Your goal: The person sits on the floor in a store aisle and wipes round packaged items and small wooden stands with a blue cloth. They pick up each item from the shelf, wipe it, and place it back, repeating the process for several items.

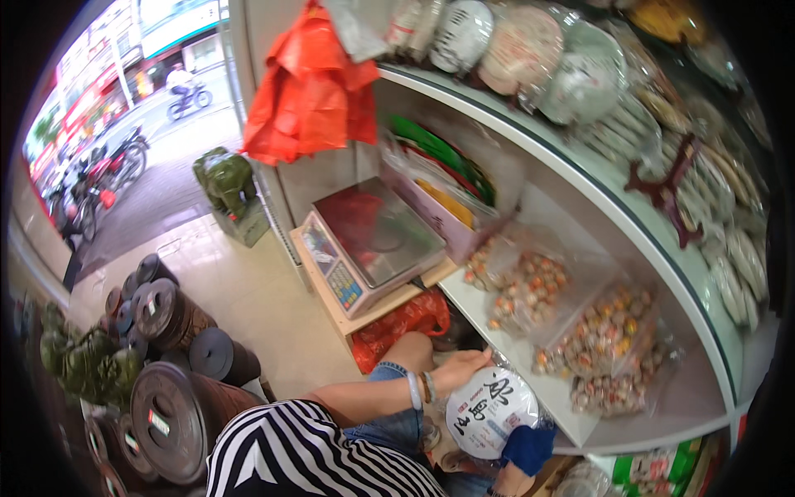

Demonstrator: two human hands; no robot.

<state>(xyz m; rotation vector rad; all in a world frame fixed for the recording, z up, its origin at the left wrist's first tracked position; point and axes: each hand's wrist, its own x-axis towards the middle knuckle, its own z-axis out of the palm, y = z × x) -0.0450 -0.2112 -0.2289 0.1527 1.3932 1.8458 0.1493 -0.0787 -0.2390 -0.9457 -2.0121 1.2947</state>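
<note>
A round, flat cake (490, 410) in white printed paper and clear plastic, probably pressed tea, lies tilted above my lap. My left hand (463, 370), with bracelets at its wrist, grips its upper left edge. A dark blue cloth (528, 448) lies against the lower right of the cake's face. My right hand (517, 479) holds this cloth, and its fingers are mostly hidden beneath it. Writing covers the paper. Just beyond the cake is the white lower shelf (475, 310) of a curved display case.
Bags of small wrapped pieces (612, 335) sit on that shelf. A digital scale (379, 236) stands on a wooden stand, with a red plastic bag (397, 326) underneath. Wrapped cakes (522, 50) line the glass shelf above. Dark lidded canisters (164, 422) stand on the left.
</note>
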